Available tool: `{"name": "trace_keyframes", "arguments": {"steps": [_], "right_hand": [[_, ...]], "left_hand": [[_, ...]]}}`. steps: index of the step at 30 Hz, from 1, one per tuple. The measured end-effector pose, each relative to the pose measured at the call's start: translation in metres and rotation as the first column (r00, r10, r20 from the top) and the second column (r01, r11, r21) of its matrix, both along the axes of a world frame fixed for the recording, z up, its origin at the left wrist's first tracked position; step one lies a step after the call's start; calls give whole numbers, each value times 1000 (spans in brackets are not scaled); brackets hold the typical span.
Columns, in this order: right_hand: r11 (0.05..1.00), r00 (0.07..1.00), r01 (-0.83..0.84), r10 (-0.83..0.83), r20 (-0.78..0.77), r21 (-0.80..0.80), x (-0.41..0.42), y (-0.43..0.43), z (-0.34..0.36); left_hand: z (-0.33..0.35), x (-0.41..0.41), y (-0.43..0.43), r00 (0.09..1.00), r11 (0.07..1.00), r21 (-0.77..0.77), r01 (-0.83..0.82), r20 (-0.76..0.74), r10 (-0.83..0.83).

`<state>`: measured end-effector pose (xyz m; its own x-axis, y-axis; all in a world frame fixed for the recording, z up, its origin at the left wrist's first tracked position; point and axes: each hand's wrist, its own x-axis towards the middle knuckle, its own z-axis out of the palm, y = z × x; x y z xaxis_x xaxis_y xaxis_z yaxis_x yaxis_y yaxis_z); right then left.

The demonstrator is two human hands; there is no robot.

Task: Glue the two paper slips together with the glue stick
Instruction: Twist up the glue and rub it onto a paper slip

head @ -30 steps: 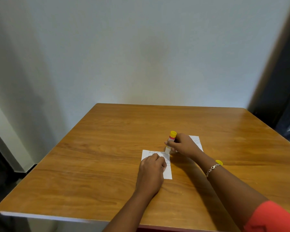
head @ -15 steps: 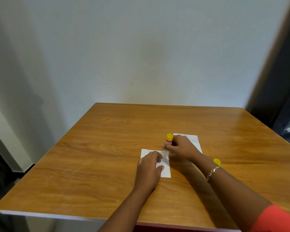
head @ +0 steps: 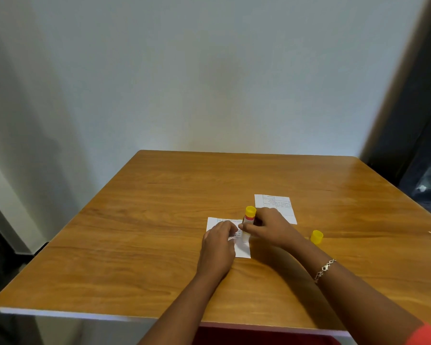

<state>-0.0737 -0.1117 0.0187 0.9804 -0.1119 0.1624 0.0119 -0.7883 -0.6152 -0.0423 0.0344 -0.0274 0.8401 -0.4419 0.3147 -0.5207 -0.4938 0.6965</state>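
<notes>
Curled round the glue stick [head: 248, 221], the right grip [head: 269, 227] holds it upright, its pale lower end at the near paper slip [head: 243, 251] on the table [head: 159, 220]. We see a yellow top over a red band. The left grip [head: 218, 247] lies with fingers flat on that slip, hiding much of it. We cannot read the print. The far slip [head: 274, 201] is partly hidden behind the right grip.

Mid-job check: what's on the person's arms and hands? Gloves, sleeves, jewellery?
No gloves; the left hand and right hand are bare. A thin silver chain bracelet sits on the right wrist, and an orange-red sleeve shows high on that arm. The left forearm is uncovered.
</notes>
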Motion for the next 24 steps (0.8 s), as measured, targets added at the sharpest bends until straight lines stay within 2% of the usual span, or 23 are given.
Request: {"name": "trace_keyframes", "arguments": {"steps": [11,13,15,17,20,22,24], "right_hand": [[998,998,-45,46,-31,33,-27,8,-2],[988,999,-16,20,-25,152,-30,7,-3],[885,999,29,-37,7,464,-35,8,-6],[703,992,96,-128,-7,705,-38,6,-13],[528,980,126,-198,-23,840,-42,4,-20],[477,972,117,-235,-1,871,-43,2,-22],[467,966,114,-260,13,877,-44,1,-23]], "left_hand": [[0,2,-1,1000,1000,-1,4,-5,-4],[3,2,0,1000,1000,5,-4,-14,4],[5,4,3,1000,999,36,17,-23,-16],[9,10,7,996,982,165,91,-17,-89],[18,18,12,977,876,439,199,-17,-214],[22,21,12,970,820,532,210,-10,-242],[24,20,12,974,801,571,179,15,-228]]}}
